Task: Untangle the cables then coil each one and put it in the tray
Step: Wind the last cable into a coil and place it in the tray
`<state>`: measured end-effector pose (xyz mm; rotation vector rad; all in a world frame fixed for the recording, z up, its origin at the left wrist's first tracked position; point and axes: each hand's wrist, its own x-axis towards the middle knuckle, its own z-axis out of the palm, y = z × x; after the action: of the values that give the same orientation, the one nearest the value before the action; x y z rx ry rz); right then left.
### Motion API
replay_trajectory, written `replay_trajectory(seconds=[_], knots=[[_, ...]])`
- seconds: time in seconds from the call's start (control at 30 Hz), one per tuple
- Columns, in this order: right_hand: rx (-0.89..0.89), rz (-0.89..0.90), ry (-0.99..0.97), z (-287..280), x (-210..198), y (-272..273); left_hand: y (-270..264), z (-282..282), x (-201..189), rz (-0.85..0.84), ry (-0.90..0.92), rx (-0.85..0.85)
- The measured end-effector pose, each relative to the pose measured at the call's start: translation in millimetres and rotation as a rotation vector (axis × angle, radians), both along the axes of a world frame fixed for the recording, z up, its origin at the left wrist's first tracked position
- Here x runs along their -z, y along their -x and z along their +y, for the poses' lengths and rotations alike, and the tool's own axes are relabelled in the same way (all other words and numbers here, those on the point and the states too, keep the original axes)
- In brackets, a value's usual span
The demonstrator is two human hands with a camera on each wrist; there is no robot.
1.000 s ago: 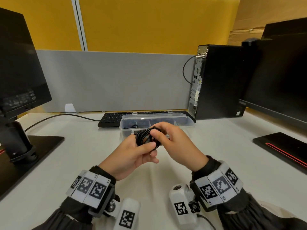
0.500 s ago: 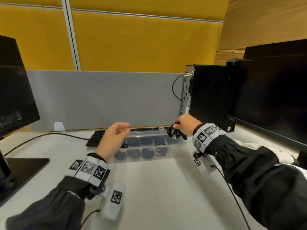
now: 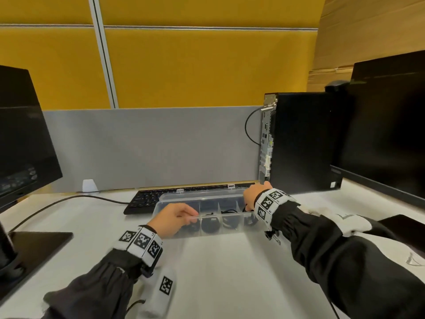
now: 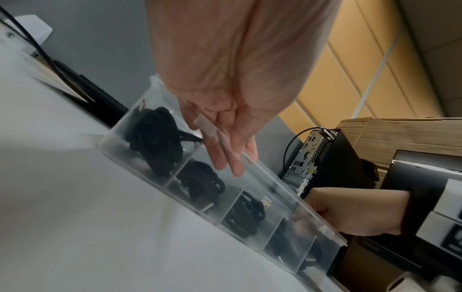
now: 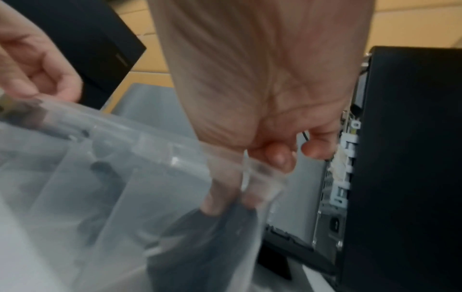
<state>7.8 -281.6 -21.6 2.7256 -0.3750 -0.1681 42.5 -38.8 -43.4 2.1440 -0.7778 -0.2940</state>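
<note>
A clear compartment tray (image 3: 230,227) stands on the white desk in front of the keyboard. Black coiled cables (image 4: 155,138) (image 4: 202,181) (image 4: 245,215) lie in three of its compartments. My left hand (image 3: 177,217) rests with straight fingers (image 4: 230,162) on the tray's near rim above the leftmost compartment, holding nothing. My right hand (image 3: 253,196) reaches into the rightmost compartment. Its fingers (image 5: 220,197) point down onto a dark coil (image 5: 200,237) lying there, while the thumb stays outside the tray wall (image 5: 100,177). The right wrist view is blurred.
A black keyboard (image 3: 172,196) lies just behind the tray. A black PC tower (image 3: 303,141) stands close to my right hand. Monitors stand at the left (image 3: 20,139) and right (image 3: 391,125). A black cable (image 3: 57,203) crosses the desk at the left.
My right hand carried the coil from in front of me to the tray's right end and lowered it into the end compartment. My left hand let go and settled on the tray's near rim.
</note>
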Motion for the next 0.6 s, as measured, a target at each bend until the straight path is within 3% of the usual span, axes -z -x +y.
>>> replay_trajectory(seconds=[0.37,0.6], knots=[[-0.134,0.071,0.048,7.0,-9.2,5.8,2.5,-1.8,1.8,-0.058,-0.014,-0.008],[-0.111,0.038,-0.008,7.2,-19.7,-4.3,-0.2,-0.7,3.8,-0.055,-0.010,-0.006]])
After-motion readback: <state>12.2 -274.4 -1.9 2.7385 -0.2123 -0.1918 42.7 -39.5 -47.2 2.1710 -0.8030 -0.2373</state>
